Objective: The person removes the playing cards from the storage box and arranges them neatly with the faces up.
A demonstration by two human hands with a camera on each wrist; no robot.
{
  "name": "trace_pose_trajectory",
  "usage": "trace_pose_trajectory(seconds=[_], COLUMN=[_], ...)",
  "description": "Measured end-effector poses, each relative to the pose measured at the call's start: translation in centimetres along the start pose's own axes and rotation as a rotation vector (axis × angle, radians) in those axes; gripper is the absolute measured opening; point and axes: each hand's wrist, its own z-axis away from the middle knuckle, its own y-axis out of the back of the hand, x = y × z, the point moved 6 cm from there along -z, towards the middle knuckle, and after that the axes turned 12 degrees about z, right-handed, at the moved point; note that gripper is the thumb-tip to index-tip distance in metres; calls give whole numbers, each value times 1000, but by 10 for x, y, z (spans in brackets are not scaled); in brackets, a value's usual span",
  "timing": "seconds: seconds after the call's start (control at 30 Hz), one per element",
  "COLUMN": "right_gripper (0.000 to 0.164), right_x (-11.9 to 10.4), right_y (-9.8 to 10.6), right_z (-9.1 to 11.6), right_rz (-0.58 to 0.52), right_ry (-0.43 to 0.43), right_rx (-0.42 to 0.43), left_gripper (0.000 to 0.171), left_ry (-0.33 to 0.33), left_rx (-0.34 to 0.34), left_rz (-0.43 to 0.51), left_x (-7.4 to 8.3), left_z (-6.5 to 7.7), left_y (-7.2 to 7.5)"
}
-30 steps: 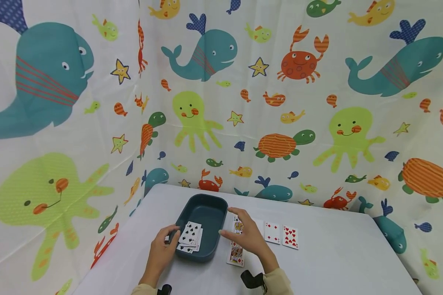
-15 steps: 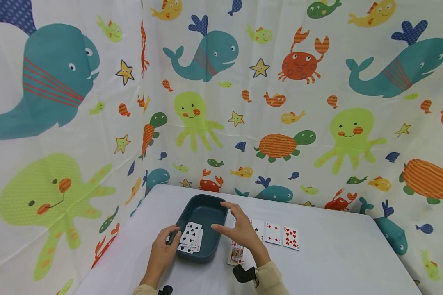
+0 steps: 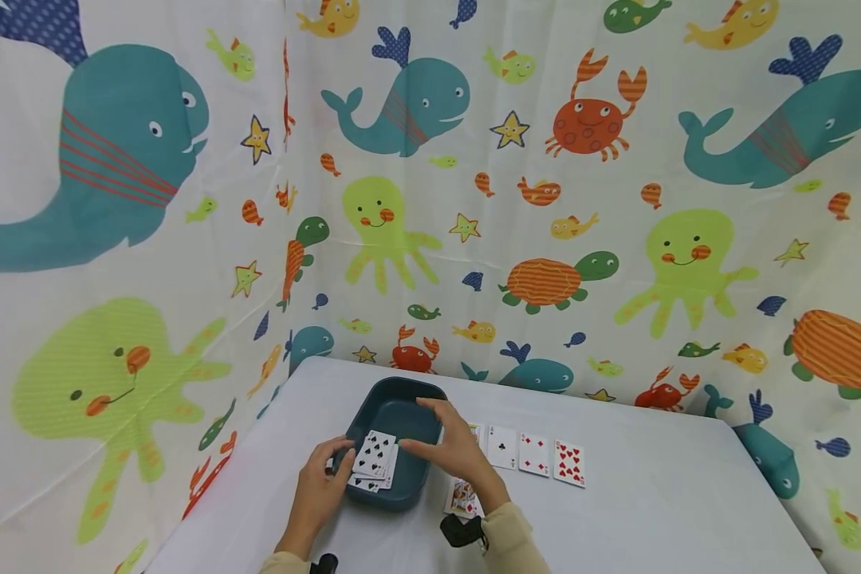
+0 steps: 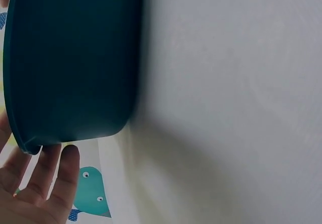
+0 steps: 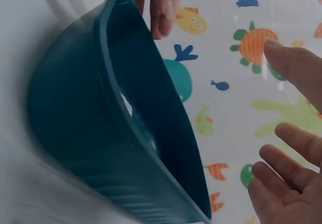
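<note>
A dark teal plastic tub (image 3: 376, 501) stands on the white table, with several black-suit playing cards (image 3: 375, 456) lying face up at its near left. My left hand (image 3: 318, 482) grips the tub's left rim; in the left wrist view its fingers (image 4: 68, 173) lie against the outer wall. Over the tub's right side hovers my right hand (image 3: 455, 450), thumb and fingers spread wide apart with nothing between them. The right wrist view shows this hand (image 5: 289, 178) apart from the tub's rim (image 5: 113, 78).
Right of the tub, a club card (image 3: 502, 446), a diamond card (image 3: 534, 454) and a heart card (image 3: 569, 462) lie in a row. Face cards (image 3: 462, 498) lie partly hidden under my right forearm. A curtain with sea animals (image 3: 416, 239) hangs behind the table.
My right hand has moved left, from beside the tub to over its right side, uncovering the club card. The left hand keeps its place at the rim.
</note>
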Motion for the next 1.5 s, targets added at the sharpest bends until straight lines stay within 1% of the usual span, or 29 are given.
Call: trace_pose_trajectory(seconds=[0.13, 0.3, 0.5, 0.83, 1.0, 1.17, 1.37, 1.5], right_gripper=[78, 78, 78, 78, 79, 78, 80, 80], right_x=[1, 2, 7, 8, 5, 0, -2, -2], right_y=[-10, -24, -40, -56, -62, -69, -79, -85], right_z=[-4, -8, -14, -21, -26, -32, -39, -42], right_rz=[43, 55, 83, 137, 195, 270, 361, 422], right_ry=[-8, 19, 40, 49, 49, 52, 84, 87], right_rx=[-26, -59, -93, -140, -161, -190, -215, -229], left_gripper=[22, 22, 23, 22, 22, 22, 23, 23], left_ry=[-3, -12, -24, -28, -23, -38, -37, -35], left_rx=[-3, -14, -27, -38, -39, -44, -54, -62], left_rz=[-3, -12, 1, 14, 21, 32, 40, 44], left_x=[1, 2, 3, 1, -1, 0, 1, 2], left_z=[0, -1, -3, -4, -5, -4, -5, -4], left_y=[0, 0, 1, 3, 3, 4, 6, 6])
